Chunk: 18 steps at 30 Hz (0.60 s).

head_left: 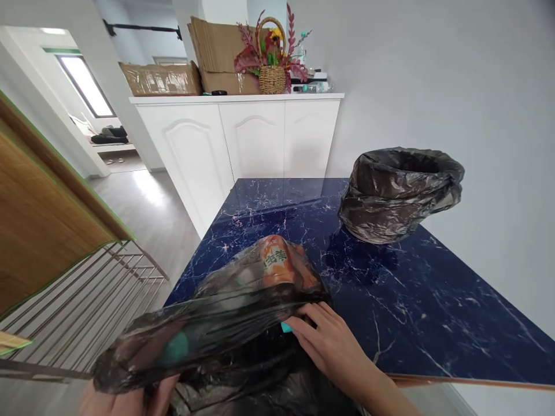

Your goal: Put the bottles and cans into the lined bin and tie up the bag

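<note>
While the right hand (329,341) pinches the black plastic bag (229,323), the left hand (125,398) grasps its near-left end, past the left edge of the tabletop (433,306). Bag lies over the near-left portion, orange can (276,263) showing through. Open room: tabletop right of bag, toward near-right corner. Bag-covered bin (390,202) stands at far right, well apart. Metal rack (134,271) sits left, off tabletop.

The right hand (326,335) and forearm (381,388) are bare, with slim fingers (313,314); one fingertip shows bright turquoise, apparently nail polish (286,327).
</note>
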Motion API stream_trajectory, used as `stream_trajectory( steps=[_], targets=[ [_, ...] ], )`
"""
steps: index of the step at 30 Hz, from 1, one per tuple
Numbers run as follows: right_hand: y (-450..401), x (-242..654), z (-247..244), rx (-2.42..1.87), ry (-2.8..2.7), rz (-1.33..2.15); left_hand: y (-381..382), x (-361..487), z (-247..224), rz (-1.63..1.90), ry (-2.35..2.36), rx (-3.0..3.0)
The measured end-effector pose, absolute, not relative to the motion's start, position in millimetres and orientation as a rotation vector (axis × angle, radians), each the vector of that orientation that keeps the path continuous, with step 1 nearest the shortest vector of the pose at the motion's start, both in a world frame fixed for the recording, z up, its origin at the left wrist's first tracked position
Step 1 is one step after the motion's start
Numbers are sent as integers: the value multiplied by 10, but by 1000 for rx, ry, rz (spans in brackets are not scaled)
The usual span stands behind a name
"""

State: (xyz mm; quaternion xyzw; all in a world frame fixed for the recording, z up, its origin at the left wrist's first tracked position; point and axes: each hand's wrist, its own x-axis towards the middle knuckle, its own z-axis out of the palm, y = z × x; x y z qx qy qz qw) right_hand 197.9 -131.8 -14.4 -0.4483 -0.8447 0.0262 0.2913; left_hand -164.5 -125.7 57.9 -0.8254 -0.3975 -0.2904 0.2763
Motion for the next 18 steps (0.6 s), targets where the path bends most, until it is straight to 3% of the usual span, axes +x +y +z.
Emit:
stream_trajectory(
  steps=[9, 18],
  targets=[
    [-1374, 1970, -180, -1143, -2259, 75, -1050, -1008, 836, -813, -1040, -2504],
    [-1391, 1952, -187, -1132, -2204, 64, -1040, -719, 859, -1209, -1112, -2662]
  ],
)
